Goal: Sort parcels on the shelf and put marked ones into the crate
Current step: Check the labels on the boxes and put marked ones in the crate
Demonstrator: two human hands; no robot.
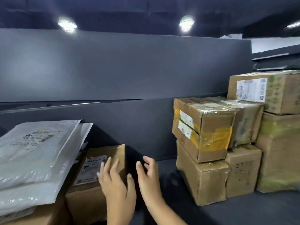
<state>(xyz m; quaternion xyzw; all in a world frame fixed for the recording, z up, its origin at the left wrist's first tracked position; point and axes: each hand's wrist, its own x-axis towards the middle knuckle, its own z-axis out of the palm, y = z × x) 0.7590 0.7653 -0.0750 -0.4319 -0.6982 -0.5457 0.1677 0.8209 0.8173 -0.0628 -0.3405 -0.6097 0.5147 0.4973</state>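
L hand [116, 184] flat on labelled box [90, 172]; R hand [150, 174] relaxed, just beside.

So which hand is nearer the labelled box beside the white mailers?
Left. The left hand touches the box at its label; the right hand hovers beside its right edge.

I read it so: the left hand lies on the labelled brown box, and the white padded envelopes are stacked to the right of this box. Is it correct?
Not quite. In the head view the white padded envelopes are stacked to the left of the labelled brown box, not to its right. The left hand does lie on that box.
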